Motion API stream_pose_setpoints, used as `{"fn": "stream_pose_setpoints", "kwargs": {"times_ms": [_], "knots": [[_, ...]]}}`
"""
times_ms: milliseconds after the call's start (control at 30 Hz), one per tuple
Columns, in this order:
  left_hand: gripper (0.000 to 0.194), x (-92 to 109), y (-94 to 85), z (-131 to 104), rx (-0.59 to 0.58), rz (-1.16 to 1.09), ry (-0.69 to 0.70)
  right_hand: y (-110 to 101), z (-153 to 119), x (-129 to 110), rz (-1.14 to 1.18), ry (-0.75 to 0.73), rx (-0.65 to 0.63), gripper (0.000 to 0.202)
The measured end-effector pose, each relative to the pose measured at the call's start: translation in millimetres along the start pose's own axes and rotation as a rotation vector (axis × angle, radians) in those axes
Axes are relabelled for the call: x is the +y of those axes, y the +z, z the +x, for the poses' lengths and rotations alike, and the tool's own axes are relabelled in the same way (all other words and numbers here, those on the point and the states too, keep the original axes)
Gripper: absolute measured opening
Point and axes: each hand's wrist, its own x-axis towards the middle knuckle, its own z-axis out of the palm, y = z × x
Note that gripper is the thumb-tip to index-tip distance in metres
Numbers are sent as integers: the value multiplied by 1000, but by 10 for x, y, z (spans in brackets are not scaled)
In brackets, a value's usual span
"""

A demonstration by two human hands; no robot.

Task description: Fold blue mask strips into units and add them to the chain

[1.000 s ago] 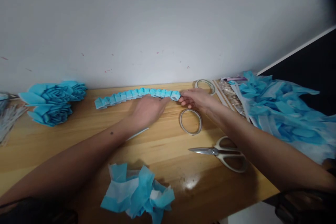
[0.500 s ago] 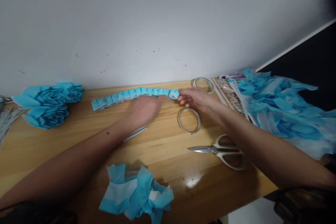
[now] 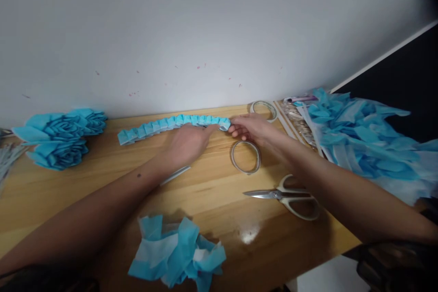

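Observation:
A long row of folded light-blue crepe paper petals [image 3: 160,124] lies across the back of the table, overlapping one another. My left hand [image 3: 191,143] is on the row's right half, its index finger stretched to the right against it; the other fingers are curled and mostly hidden. My right hand [image 3: 251,127] pinches the petal [image 3: 224,123] at the row's right end between thumb and fingers. Just below that hand a roll of tape [image 3: 259,159] rests on the table. Scissors [image 3: 278,195] with white handles lie nearer, blades slightly apart.
Blue paper roses [image 3: 63,127] sit at the left. Loose blue paper pieces [image 3: 178,251] lie in front, and a larger heap [image 3: 372,141] is at the right. Another tape roll [image 3: 273,112] lies by the wall [image 3: 205,32]. A thin strip [image 3: 176,174] lies below my left wrist.
My right hand has edged slightly left with the end petal, which now sits closer to the row. My left hand stays in place. The view has shifted a little.

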Motion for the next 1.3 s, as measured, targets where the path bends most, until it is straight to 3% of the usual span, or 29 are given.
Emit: {"fn": "stream_pose_setpoints", "kwargs": {"times_ms": [367, 600, 667, 700, 800, 867, 933, 1067, 1300], "knots": [[40, 21, 24, 18, 31, 32, 50, -12, 34, 28, -38, 8, -5, 26], [24, 38, 14, 62, 0, 36, 50, -62, -14, 6, -150, 27, -21, 21], [26, 34, 24, 74, -11, 42, 42, -98, -35, 10, -311, -75, 69, 21], [29, 32, 27, 78, -19, 47, 37, -118, -43, 16, -442, -195, 145, 24], [32, 31, 16, 79, -25, 49, 36, -175, -45, 50, -915, -698, 295, 38], [32, 36, 0, 75, -27, 48, 36, -197, -16, 84, -1130, -950, 253, 44], [32, 42, -9, 74, -39, 47, 33, -204, 40, 125, -1234, -1093, 180, 46], [36, 43, 10, 85, -43, 44, 30, -188, 188, 219, -1276, -1185, 148, 43], [36, 48, -1, 103, -62, 47, 41, -153, 387, 243, -1086, -1074, 138, 44]]}}
